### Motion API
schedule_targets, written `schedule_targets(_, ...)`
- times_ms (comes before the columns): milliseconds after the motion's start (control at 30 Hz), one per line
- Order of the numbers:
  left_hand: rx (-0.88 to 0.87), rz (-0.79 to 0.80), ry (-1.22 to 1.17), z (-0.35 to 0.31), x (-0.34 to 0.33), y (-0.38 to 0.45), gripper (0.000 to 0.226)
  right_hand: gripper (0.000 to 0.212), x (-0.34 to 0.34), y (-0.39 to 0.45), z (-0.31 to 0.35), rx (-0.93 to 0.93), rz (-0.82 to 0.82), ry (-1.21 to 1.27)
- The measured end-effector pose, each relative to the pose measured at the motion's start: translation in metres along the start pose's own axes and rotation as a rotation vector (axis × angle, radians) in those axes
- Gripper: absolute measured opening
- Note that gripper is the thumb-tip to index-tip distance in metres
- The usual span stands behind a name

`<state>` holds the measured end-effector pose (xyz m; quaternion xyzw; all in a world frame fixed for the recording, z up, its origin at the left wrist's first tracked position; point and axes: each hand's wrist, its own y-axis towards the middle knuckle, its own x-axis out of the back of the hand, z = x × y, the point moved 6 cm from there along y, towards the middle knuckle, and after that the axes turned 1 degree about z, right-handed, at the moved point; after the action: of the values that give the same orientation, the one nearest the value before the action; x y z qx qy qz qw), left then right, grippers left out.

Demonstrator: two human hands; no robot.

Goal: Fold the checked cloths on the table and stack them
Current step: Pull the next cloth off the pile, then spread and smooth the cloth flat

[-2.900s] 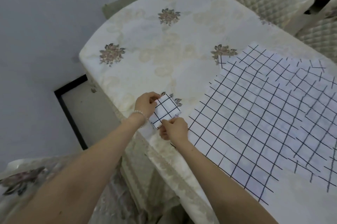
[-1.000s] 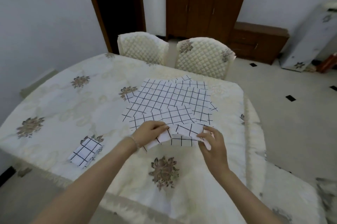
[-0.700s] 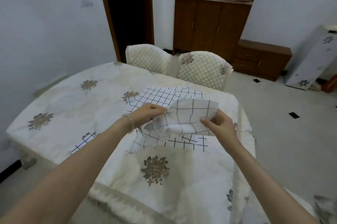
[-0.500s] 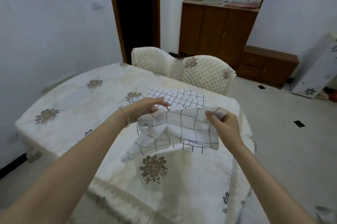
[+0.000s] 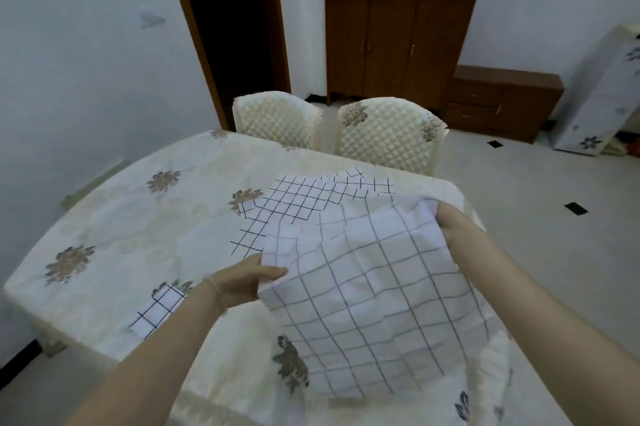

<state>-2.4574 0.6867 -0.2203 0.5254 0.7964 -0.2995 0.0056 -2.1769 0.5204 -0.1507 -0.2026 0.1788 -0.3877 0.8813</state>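
Held up above the near edge of an oval table draped in a cream floral tablecloth [image 5: 138, 217]: a white cloth with a thin dark grid [image 5: 363, 287], spread open and hanging toward the camera. Left hand [image 5: 242, 282] pinching its left edge, thumb on top. Right hand [image 5: 450, 221] gripping the far right corner, fingers hidden behind the fabric. Behind it, flat on the table, a pile of unfolded white checked cloths [image 5: 294, 200]. Near the left forearm, a small folded checked cloth [image 5: 157, 309] lying on the tablecloth. Two quilted cream chairs [image 5: 384, 134] at the far side.
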Motion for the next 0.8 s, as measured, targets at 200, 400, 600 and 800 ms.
schedule_targets(200, 0.101, -0.389, 0.028, -0.008, 0.045, 0.081, 0.075, 0.049, 0.023, 0.071, -0.047, -0.163, -0.14, 0.126)
schedule_targets(400, 0.049, -0.646, 0.43, 0.023, 0.08, 0.124, 0.022, 0.04, 0.043, 0.091, -0.115, -0.063, -0.296, -0.307)
schedule_targets(600, 0.027, -0.699, 0.689, 0.046, 0.099, 0.142, 0.047, 0.014, 0.058, 0.102, -0.166, 0.005, -0.364, -0.56)
schedule_targets(800, -0.059, -0.682, 0.933, 0.056, 0.1, 0.151, 0.033, 0.023, 0.059, 0.103, -0.193, -0.002, -0.417, -0.699)
